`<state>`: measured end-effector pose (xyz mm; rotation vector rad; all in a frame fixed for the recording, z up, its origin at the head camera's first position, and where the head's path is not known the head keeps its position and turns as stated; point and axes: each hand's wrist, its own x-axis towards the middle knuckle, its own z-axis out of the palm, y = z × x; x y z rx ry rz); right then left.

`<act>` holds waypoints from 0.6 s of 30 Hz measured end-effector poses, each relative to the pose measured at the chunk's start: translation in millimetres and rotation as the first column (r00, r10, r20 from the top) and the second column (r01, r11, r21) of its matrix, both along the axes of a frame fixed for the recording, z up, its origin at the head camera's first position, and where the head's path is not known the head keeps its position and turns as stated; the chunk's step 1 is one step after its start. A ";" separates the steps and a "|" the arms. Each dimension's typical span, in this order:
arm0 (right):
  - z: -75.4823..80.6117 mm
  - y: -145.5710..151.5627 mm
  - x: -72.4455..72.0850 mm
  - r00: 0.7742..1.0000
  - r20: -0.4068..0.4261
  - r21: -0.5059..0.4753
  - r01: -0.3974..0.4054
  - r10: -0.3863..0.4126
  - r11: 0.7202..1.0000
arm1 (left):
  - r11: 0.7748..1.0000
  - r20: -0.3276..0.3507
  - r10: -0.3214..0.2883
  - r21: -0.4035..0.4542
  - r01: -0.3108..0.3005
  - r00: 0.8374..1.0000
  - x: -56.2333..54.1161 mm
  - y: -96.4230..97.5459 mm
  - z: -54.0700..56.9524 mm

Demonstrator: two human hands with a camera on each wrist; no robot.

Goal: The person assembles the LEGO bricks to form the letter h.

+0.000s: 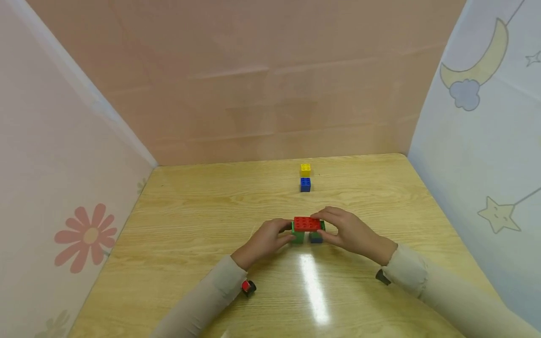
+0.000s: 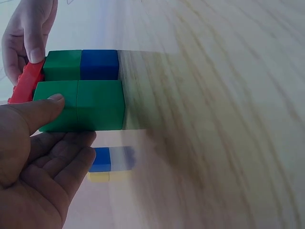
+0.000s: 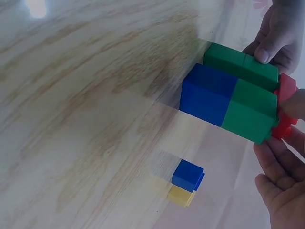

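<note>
A long red brick (image 1: 306, 224) lies across the tops of two short stacks standing side by side. The left stack is two green bricks (image 2: 100, 105). In the other, a green brick (image 3: 250, 109) sits on a blue brick (image 3: 205, 95). My left hand (image 1: 268, 238) holds the all-green stack between thumb and fingers. With thumb and fingers my right hand (image 1: 352, 230) pinches the right end of the red brick. In the right wrist view the red brick looks slightly tilted, and some green studs show under it. Whether it is fully pressed down I cannot tell.
Beyond the stacks stand a small blue brick (image 1: 305, 185) and, behind it, a yellow brick (image 1: 305, 170). The wooden table (image 1: 203, 206) meets a pinkish back wall and patterned side walls. Small dark devices sit at both wrists.
</note>
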<state>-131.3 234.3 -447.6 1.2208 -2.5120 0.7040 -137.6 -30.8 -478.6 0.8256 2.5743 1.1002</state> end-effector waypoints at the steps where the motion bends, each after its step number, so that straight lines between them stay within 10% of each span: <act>1: 0.2 0.2 -0.1 1.000 -0.006 0.003 -0.003 0.003 1.000 | 1.000 -0.002 -0.001 0.000 0.001 1.000 -0.1 0.1 0.0; 18: 4.3 -1.7 -0.7 0.998 -0.067 0.057 -0.001 0.005 0.998 | 0.999 -0.002 -0.002 -0.032 0.002 1.000 -1.6 0.4 0.5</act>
